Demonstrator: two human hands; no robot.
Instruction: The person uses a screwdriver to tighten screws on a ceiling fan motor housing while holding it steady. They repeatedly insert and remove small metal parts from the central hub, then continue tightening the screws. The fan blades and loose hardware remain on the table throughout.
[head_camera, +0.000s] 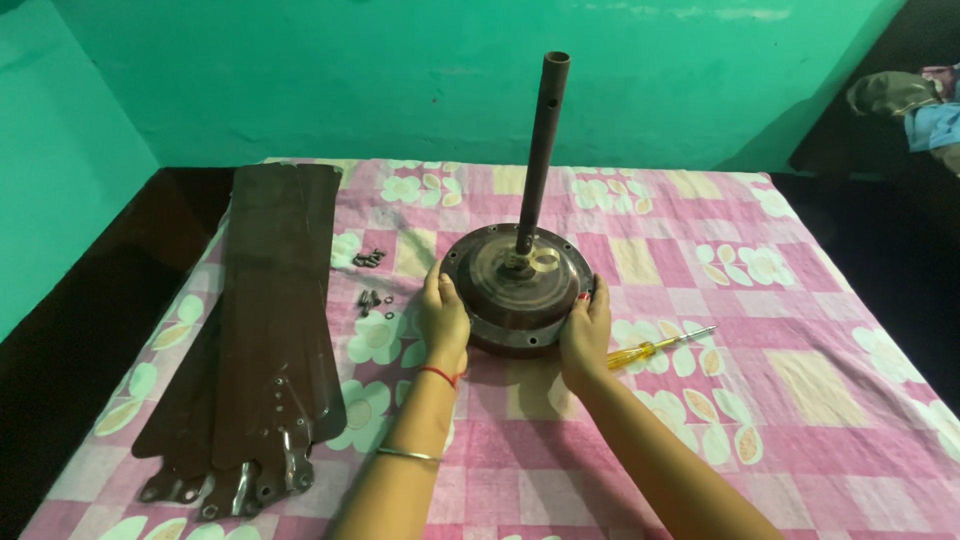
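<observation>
Both hands are cupping the brown ceiling fan motor (517, 288) right now, the left hand (443, 318) pressing on its left rim and the right hand (586, 330) on its right rim. The fingers (437, 290) of each hand are curling around the round housing, grasping it from opposite sides, which looks like the way to keep so squat and heavy a body from sliding on the cloth. The motor is sitting flat on the pink checked bedsheet (800, 400), between the two sets of fingers, with its downrod (541, 150) standing straight up from the middle. Just to the right of the right fingers, a yellow-handled screwdriver (655, 346) is lying within easy reach. To the left of the left fingers, small dark screws (372, 300) are gathering in two little clusters. Farther left, the brown fan blades (265, 330) are lying stacked together, well apart from the motor, their metal brackets pointing toward the person.
</observation>
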